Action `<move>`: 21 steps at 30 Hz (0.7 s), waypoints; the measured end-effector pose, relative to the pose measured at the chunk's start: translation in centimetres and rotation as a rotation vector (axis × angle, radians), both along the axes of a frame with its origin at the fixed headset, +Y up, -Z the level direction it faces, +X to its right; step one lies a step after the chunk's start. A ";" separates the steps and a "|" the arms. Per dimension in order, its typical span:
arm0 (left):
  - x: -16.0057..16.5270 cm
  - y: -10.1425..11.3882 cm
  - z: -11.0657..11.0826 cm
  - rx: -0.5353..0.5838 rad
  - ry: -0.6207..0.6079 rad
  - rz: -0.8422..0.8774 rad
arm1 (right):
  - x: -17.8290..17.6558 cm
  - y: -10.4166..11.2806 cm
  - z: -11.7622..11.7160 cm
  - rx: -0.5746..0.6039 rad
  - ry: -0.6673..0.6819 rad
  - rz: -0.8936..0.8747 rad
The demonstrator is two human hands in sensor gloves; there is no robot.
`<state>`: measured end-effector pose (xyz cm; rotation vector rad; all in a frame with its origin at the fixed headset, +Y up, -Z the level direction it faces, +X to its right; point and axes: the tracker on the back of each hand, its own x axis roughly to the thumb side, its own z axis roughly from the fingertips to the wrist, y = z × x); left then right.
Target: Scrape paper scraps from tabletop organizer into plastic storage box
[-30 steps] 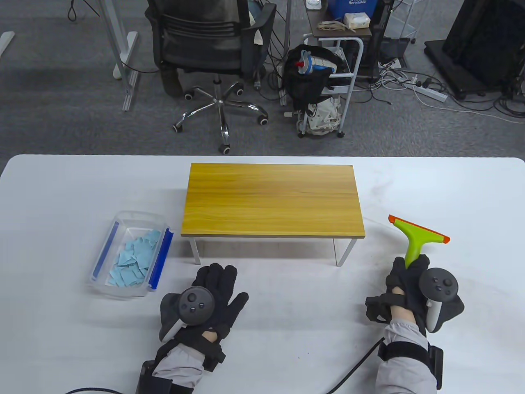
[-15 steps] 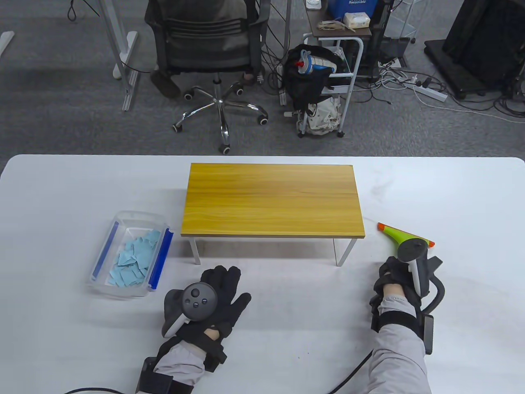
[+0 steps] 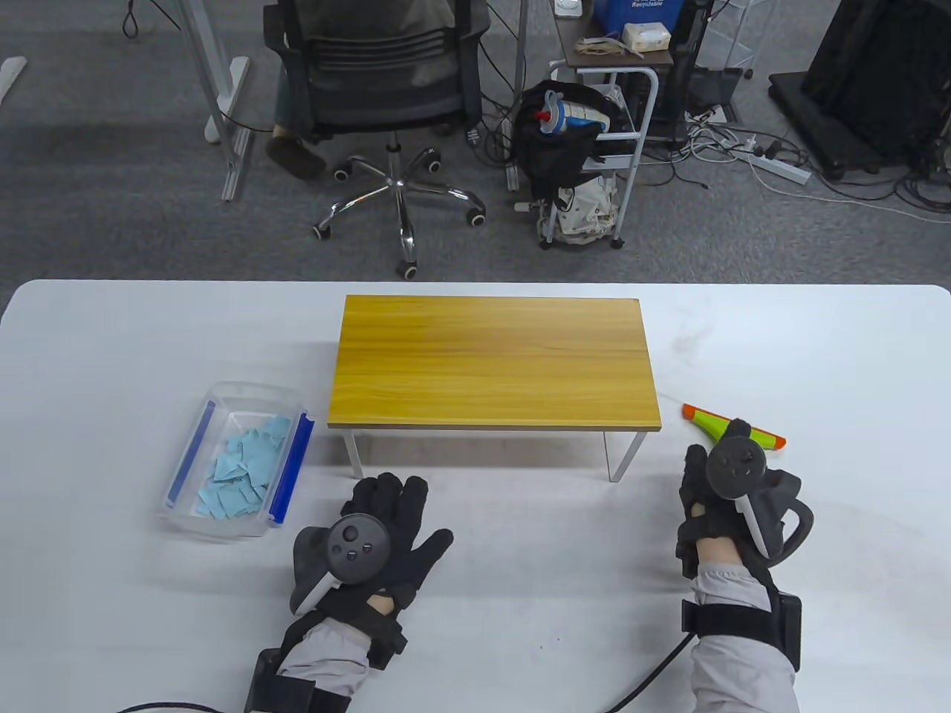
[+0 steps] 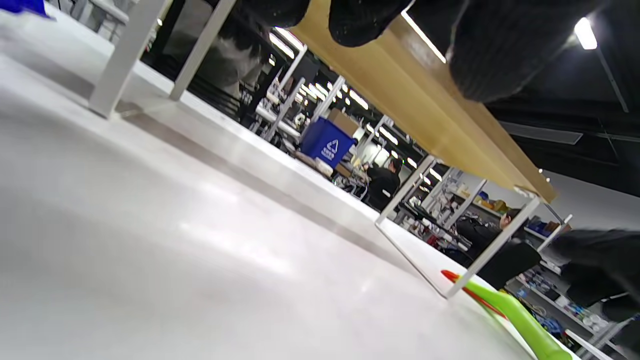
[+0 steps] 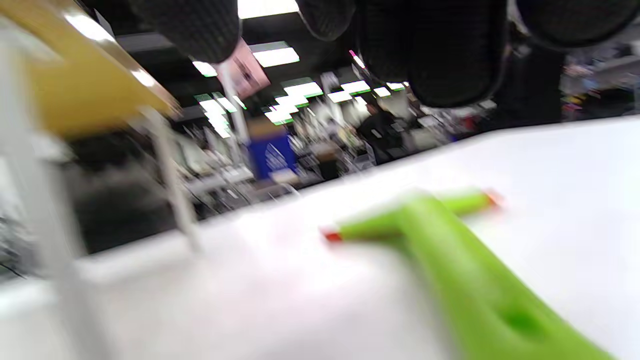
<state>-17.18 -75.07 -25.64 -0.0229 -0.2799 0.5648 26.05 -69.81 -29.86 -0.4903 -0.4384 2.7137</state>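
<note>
The tabletop organizer (image 3: 494, 364), a small wooden-topped stand on white legs, sits mid-table with a bare top. The clear plastic storage box (image 3: 186, 512) with blue clips stands to its left and holds several blue paper scraps (image 3: 245, 468). The green scraper with orange ends (image 3: 706, 422) lies on the table right of the organizer; it also shows in the right wrist view (image 5: 450, 250) and the left wrist view (image 4: 515, 310). My right hand (image 3: 713, 483) hovers over its handle, with the fingers (image 5: 450, 60) spread above it and apart from it. My left hand (image 3: 397, 512) rests flat and empty in front of the organizer.
The white table (image 3: 520, 594) carries only these things. Beyond its far edge stand an office chair (image 3: 379, 82) and a small cart (image 3: 594, 134) on the floor. The organizer's white legs (image 3: 620, 457) stand between my two hands.
My right hand lowered the scraper onto the table, turned over it and let go of the handle. My left hand barely shifted.
</note>
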 end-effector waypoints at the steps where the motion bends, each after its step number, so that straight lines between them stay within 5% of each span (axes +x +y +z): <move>1: -0.1 0.1 0.0 0.014 0.011 -0.005 | -0.8 0.9 0.7 0.070 0.043 -0.021; 4: -0.2 0.1 0.2 0.063 0.054 -0.022 | -4.8 2.5 3.1 0.214 0.175 -0.092; 8: -0.1 -0.1 0.5 0.087 0.046 -0.084 | -9.5 0.5 5.2 0.225 0.344 -0.037; 10: 0.0 -0.5 0.4 0.058 0.049 -0.100 | -11.1 -2.2 4.3 0.085 0.520 0.064; 13: 0.0 -1.1 0.1 0.018 0.059 -0.140 | -11.7 -4.5 3.5 -0.103 0.548 0.092; 21: -0.2 -1.3 0.0 -0.024 0.078 -0.173 | -10.4 -5.6 2.9 -0.169 0.509 0.003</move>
